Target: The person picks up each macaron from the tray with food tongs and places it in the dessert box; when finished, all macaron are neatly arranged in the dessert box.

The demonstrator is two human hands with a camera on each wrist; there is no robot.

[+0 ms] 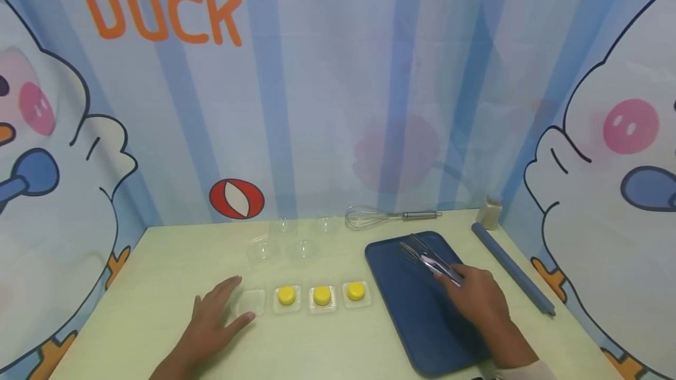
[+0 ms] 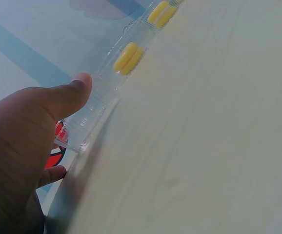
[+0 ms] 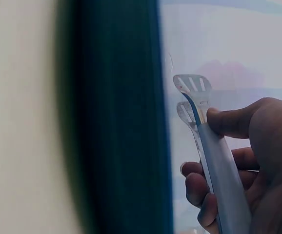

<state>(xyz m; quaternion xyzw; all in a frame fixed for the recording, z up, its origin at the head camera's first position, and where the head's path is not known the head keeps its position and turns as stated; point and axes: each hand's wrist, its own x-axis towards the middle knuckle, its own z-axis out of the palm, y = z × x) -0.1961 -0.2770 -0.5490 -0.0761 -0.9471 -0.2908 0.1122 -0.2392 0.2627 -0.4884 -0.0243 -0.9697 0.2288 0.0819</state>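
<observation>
My right hand point(image 1: 475, 298) grips a pair of metal tongs point(image 3: 224, 180) over the dark blue tray point(image 1: 417, 309). The slotted ends of the tongs stand apart, with nothing between them. On the left, my left hand point(image 1: 211, 321) is spread around the near-left side of a clear square plastic base point(image 1: 250, 302) that holds nothing, thumb at its near edge and fingers by its far edge. To its right, in a row, stand three more clear bases, each with a yellow macaron, the left one point(image 1: 287, 295), the middle one point(image 1: 322, 295) and the right one point(image 1: 356, 291).
Several clear plastic lids point(image 1: 303, 250) stand behind the row. A whisk point(image 1: 369, 217) lies along the table's back edge. Right of the tray are a blue-grey roll point(image 1: 512, 268) and a small box-like thing point(image 1: 490, 213) in the back corner. A printed curtain point(image 1: 327, 87) hangs behind the table.
</observation>
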